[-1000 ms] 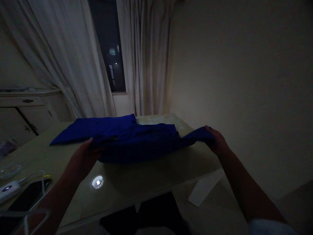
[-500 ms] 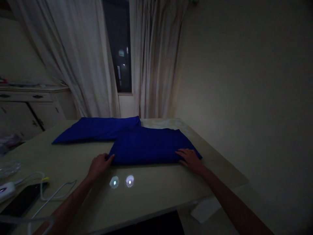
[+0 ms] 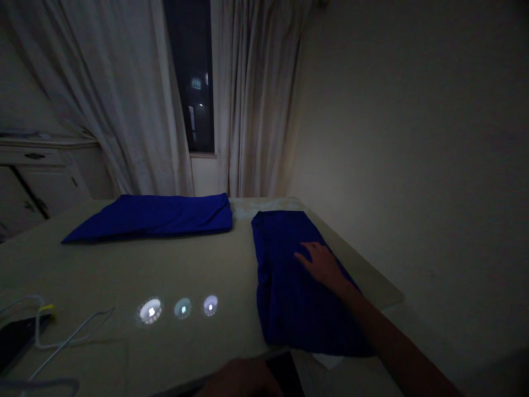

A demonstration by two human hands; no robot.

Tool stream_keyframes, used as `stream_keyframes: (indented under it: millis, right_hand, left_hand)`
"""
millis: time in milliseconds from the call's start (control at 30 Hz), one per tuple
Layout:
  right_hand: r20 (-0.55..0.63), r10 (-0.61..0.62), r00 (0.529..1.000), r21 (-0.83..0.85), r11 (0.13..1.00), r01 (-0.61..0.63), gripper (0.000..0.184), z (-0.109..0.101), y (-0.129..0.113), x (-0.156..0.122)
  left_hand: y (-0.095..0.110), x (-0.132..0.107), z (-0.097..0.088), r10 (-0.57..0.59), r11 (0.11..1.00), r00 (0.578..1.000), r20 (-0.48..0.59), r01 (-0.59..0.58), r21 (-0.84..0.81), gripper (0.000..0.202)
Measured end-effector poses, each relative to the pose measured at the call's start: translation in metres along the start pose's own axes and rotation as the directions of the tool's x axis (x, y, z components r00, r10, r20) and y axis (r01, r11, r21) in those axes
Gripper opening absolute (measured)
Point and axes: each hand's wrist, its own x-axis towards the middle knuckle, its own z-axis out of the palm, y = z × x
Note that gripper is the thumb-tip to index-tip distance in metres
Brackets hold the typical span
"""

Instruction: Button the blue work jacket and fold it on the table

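Observation:
A folded dark blue cloth (image 3: 289, 292) lies lengthwise along the right side of the pale table (image 3: 165, 270). My right hand (image 3: 324, 264) rests flat on top of it, fingers stretched out toward the window. A second folded blue cloth (image 3: 152, 216) lies at the table's far left side. My left hand (image 3: 242, 379) is a dark shape at the table's front edge; its fingers do not show.
White cables (image 3: 61, 336) and a dark phone (image 3: 14, 342) lie at the front left. Three light reflections (image 3: 182, 309) shine on the tabletop. Curtains (image 3: 248, 99) and a dark window stand behind; a cabinet (image 3: 37, 176) is at the left, a wall at the right.
The near blue cloth has been turned and slid to the right side of the table, apart from the other cloth. My left hand left it and dropped to the front edge.

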Motion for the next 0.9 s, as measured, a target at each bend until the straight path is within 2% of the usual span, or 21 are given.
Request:
stream_keyframes:
  millis: [100, 200, 300, 400, 433, 467, 567, 633, 667, 733, 767, 833, 900]
  right_hand:
    - [0.197, -0.069, 0.978, 0.016, 0.998, 0.067, 0.083, 0.027, -0.048, -0.039]
    - [0.363, -0.067, 0.930, -0.040, 0.995, 0.087, 0.082, 0.052, -0.074, -0.050]
    - [0.403, -0.079, 0.912, -0.087, 0.988, 0.124, 0.072, 0.071, -0.069, -0.025]
    - [0.388, -0.079, 0.918, -0.118, 0.984, 0.134, 0.063, 0.080, -0.040, 0.032]
    - [0.387, -0.075, 0.919, -0.132, 0.982, 0.136, 0.060, 0.080, -0.029, 0.055]
    - [0.393, -0.069, 0.917, -0.145, 0.980, 0.136, 0.057, 0.078, -0.017, 0.081]
    - [0.432, 0.006, 0.902, -0.192, 0.978, 0.085, 0.052, 0.069, 0.002, 0.152]
    - [0.387, 0.055, 0.921, -0.243, 0.969, 0.044, 0.050, 0.066, -0.005, 0.180]
    - [0.336, 0.042, 0.941, -0.243, 0.969, 0.044, 0.051, 0.069, -0.015, 0.184]
    - [0.234, -0.091, 0.968, -0.146, 0.981, 0.128, 0.055, 0.085, -0.043, 0.173]
    - [0.192, -0.179, 0.965, -0.058, 0.979, 0.194, 0.056, 0.096, -0.059, 0.159]
    - [0.163, -0.352, 0.922, 0.113, 0.935, 0.337, 0.049, 0.121, -0.085, 0.125]
    - [0.127, -0.455, 0.881, 0.189, 0.883, 0.429, 0.045, 0.139, -0.102, 0.095]
  left_hand:
    - [0.009, -0.003, -0.041, -0.089, 0.993, 0.977, -0.196, 0.101, 0.055, 0.032]
    - [0.007, -0.006, -0.078, -0.074, 0.980, 0.911, -0.406, 0.142, 0.141, 0.027]
    - [-0.017, -0.013, -0.101, -0.013, 0.960, 0.812, -0.583, 0.173, 0.220, 0.023]
    - [-0.047, -0.022, -0.110, 0.048, 0.943, 0.700, -0.713, 0.203, 0.263, 0.022]
    - [-0.054, -0.024, -0.110, 0.056, 0.940, 0.686, -0.726, 0.209, 0.270, 0.024]
    - [-0.060, -0.025, -0.108, 0.054, 0.937, 0.684, -0.727, 0.217, 0.274, 0.025]
    - [-0.068, -0.025, -0.102, 0.027, 0.922, 0.724, -0.689, 0.248, 0.296, 0.026]
    - [-0.069, -0.024, -0.098, 0.034, 0.911, 0.737, -0.675, 0.255, 0.325, 0.026]
    - [-0.069, -0.024, -0.096, 0.041, 0.905, 0.742, -0.670, 0.256, 0.339, 0.026]
    - [-0.070, -0.024, -0.096, 0.048, 0.895, 0.760, -0.648, 0.255, 0.366, 0.026]
    - [-0.070, -0.022, -0.098, 0.029, 0.890, 0.772, -0.636, 0.270, 0.368, 0.026]
    - [-0.071, -0.015, -0.111, -0.050, 0.881, 0.799, -0.599, 0.318, 0.350, 0.025]
    - [-0.072, 0.002, -0.136, -0.111, 0.861, 0.802, -0.587, 0.373, 0.347, 0.026]
